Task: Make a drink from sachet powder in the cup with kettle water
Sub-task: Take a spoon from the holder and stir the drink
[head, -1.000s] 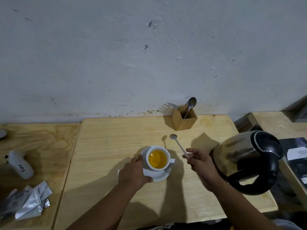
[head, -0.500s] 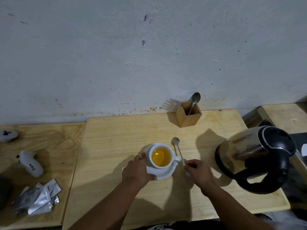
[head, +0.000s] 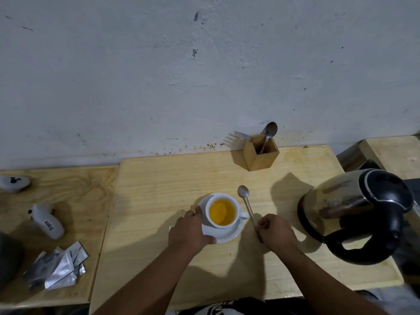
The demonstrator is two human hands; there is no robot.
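the right hand (head: 276, 231), lower centre of the frame, has its fingers (head: 264, 223) pinched on the handle end of a small spoon (head: 246, 202) that lies flat on the counter (head: 159, 185), bowl pointing up the frame. the left hand (head: 189, 233) has its fingers curled on the left rim of the white saucer (head: 229, 235). on the saucer stands the white cup (head: 221, 211), filled with orange drink, just left of the spoon. the steel kettle (head: 354, 212) sits at the right. foil sachets (head: 59, 267) lie at the lower left. a wooden cutlery holder (head: 261, 153) stands by the wall.
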